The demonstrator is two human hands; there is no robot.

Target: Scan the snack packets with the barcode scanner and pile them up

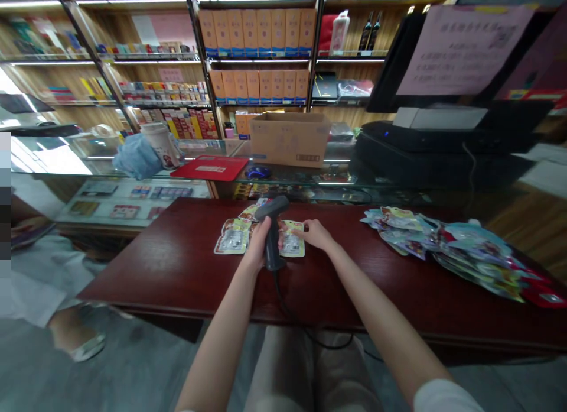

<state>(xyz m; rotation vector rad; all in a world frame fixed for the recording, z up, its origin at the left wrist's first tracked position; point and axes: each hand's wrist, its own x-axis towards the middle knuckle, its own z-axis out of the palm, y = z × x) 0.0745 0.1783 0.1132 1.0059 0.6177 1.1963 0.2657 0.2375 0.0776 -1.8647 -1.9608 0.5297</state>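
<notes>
My left hand (256,245) is wrapped round the handle of a dark barcode scanner (272,246), held upright with its head over several snack packets. A cable runs down from its base. To the right of the scanner, my right hand (318,234) pinches the edge of a yellow-and-white snack packet (293,240) that lies on the dark red table (163,264). Another yellow-edged packet (233,237) rests just left of the scanner, with more packets partly hidden behind the scanner head.
A heap of snack packets (478,252) covers the table's right side. Behind stands a glass counter with a cardboard box (290,140), a red mouse pad (210,167), a blue-lit mouse (257,172), a cup (160,145) and a monitor (460,57). A seated person's leg (66,323) shows at left.
</notes>
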